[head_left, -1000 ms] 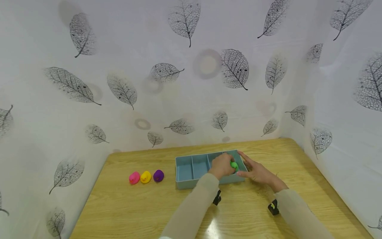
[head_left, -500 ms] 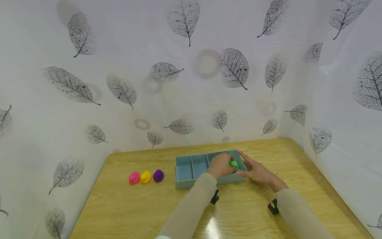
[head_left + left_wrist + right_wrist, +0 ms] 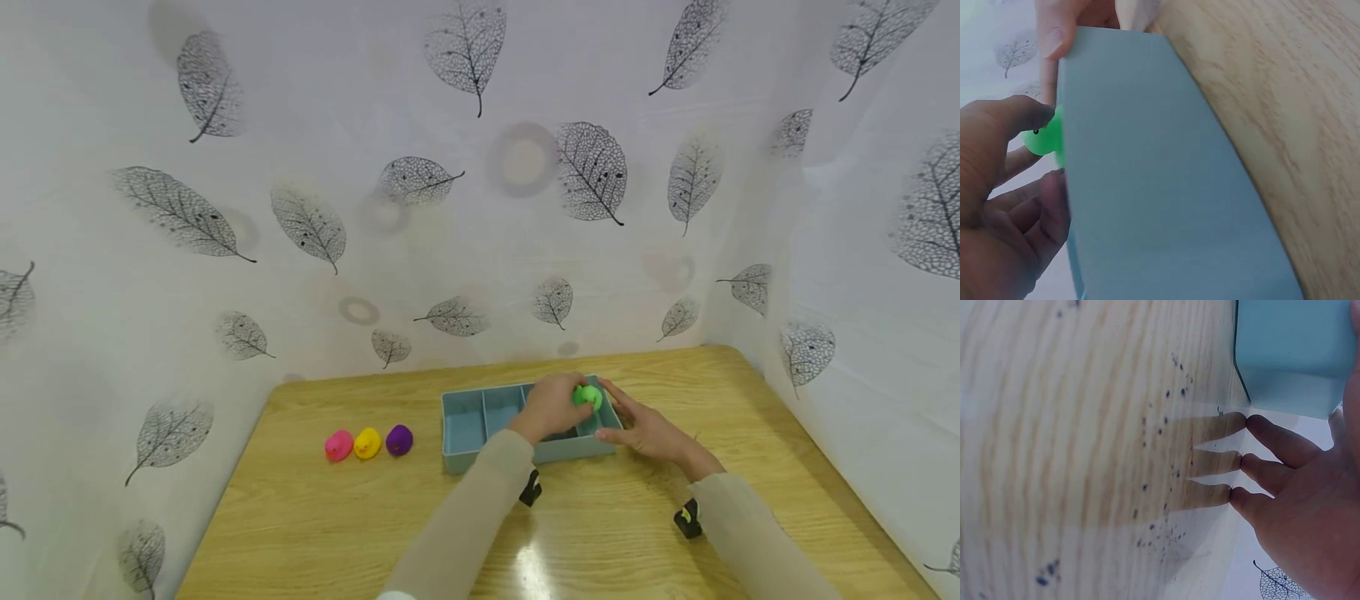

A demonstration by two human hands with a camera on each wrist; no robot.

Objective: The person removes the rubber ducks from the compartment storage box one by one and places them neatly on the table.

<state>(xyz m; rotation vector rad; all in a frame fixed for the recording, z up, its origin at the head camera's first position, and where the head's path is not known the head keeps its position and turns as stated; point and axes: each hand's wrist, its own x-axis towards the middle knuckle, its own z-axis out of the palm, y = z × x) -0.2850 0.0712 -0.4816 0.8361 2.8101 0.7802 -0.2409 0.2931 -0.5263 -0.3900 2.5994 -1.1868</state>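
My left hand (image 3: 553, 406) pinches a green rubber duck (image 3: 588, 397) between thumb and fingers, over the rightmost compartment of a blue-grey divided box (image 3: 463, 462). In the left wrist view the duck (image 3: 1044, 136) shows its head above the box rim, and its lower part is hidden behind the wall. My right hand (image 3: 651, 432) holds the box's right end, thumb at the near rim and index finger at the far corner. Its other fingertips touch the table in the right wrist view. The left hand covers part of the middle compartments.
Three more rubber ducks stand in a row left of the box: pink (image 3: 339, 446), yellow (image 3: 367, 443) and purple (image 3: 399, 440). The wooden table (image 3: 315, 517) ends at a leaf-patterned curtain (image 3: 480, 225) behind and at the sides.
My left hand and the green duck have moved up and slightly away from me inside the box's right end. My right hand and the box have stayed in place.
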